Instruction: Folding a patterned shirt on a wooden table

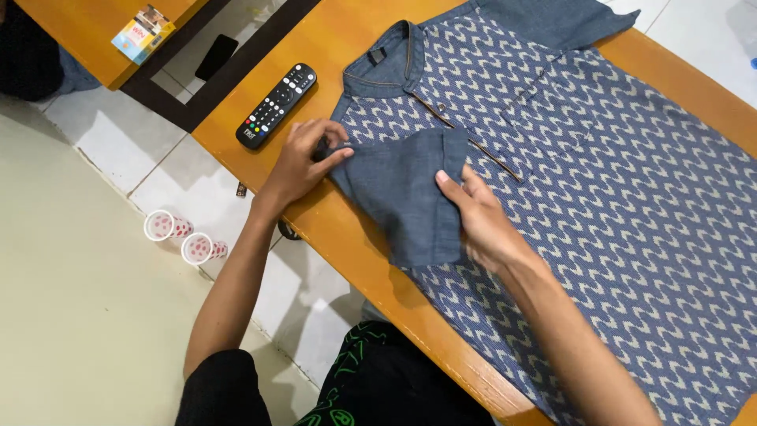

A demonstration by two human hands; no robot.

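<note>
Shirt [599, 197] lies flat on the bench [347, 229], collar toward the far left, body running to the near right. One sleeve [410, 197] is folded inward onto the shirt front. Left hand [303, 162] rests at the sleeve's left edge, right hand [485, 221] on its right edge. Remote [277, 106] lies on the bench, left of the collar. Two cups [185, 237] lie on the floor [79, 315], left of the bench. A small box [142, 33] sits on a second bench [79, 31], far left.

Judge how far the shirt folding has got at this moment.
Early. Done: the patterned shirt lies flat, front up, on the wooden table, and one plain blue sleeve is turned in over the chest. In hand: left hand pins the shoulder, right hand presses the sleeve edge. Left: the far sleeve and the body remain unfolded.
</note>
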